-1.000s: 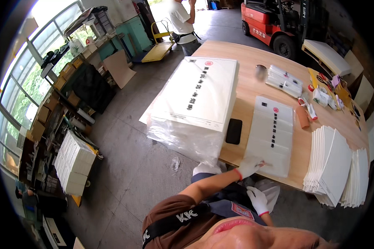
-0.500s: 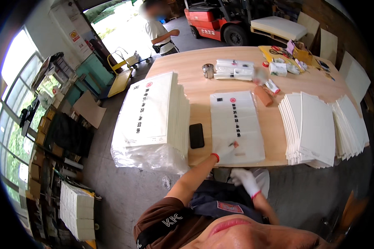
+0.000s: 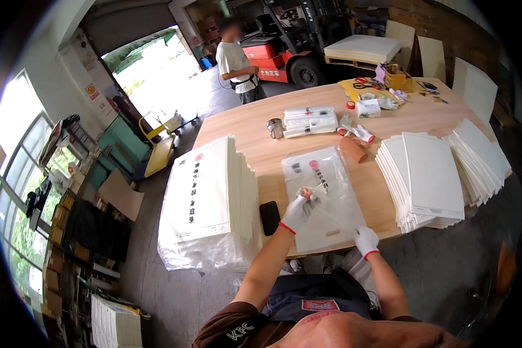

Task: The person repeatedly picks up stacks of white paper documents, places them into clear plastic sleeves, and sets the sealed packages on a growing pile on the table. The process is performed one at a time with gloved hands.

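Note:
A pale plastic bag (image 3: pixel 294 180) with dark print and a cut-out handle slot lies on the table in front of me. My left hand (image 3: pixel 298 212), in a white glove with bare fingertips and a red cuff, pinches the bag's thin film above its middle and draws it into creases. My right hand (image 3: pixel 366 241), also gloved, is closed at the bag's near right corner, by the table edge. Just left of the bag lies a black phone (image 3: pixel 269 218). Beyond it stands a tall stack of white printed boards (image 3: pixel 206 191), wrapped in clear plastic at the near end.
White boards (image 3: pixel 432 174) lie fanned on the right of the table (image 3: pixel 232 119). Farther back are a metal tin (image 3: pixel 275 128), packs of bags (image 3: pixel 310 122), an orange-brown block (image 3: pixel 352 149) and scissors (image 3: pixel 365 84). A person (image 3: pixel 236 64) stands beyond, near a red forklift (image 3: pixel 284 64).
My left hand has moved up the bag and now pulls its film into folds. My right hand has risen from below the table edge to the bag's corner. The view has shifted.

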Available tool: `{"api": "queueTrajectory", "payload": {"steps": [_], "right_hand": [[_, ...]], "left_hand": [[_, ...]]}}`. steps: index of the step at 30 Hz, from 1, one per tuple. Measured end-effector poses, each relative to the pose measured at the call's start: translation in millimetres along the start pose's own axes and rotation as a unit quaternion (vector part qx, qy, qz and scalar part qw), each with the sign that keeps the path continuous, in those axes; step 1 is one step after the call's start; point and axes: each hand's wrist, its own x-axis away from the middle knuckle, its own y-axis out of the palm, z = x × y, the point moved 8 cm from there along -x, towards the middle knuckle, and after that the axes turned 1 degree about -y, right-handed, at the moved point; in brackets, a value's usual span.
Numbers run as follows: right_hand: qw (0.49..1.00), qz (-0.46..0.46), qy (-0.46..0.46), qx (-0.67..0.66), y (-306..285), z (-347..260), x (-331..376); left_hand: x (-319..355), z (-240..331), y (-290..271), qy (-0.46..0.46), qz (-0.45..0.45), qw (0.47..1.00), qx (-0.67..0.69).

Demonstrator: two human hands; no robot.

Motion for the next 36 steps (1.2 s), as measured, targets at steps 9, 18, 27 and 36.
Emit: {"api": "queueTrajectory", "payload": {"steps": [9, 18, 27, 36], "right_hand": [[0.756, 0.042, 0.098, -0.646, 21, -4, -11], [0.996, -0.047, -0.066, -0.024, -25, -71, 17], [0.934, 0.264, -0.106, 0.218, -205, -11, 26], [0.903, 0.124, -0.105, 0.397, -214, 52, -11]], "left_hand": [[72, -26, 182, 0.155, -0.135, 0.789, -0.579], [162, -56, 237, 0.181, -0.282, 0.711, -0.618], [58, -64, 91, 0.003, -0.042, 0.815, -0.577], [35, -136, 163, -0.077, -0.196, 0.889, -0.406]]}}
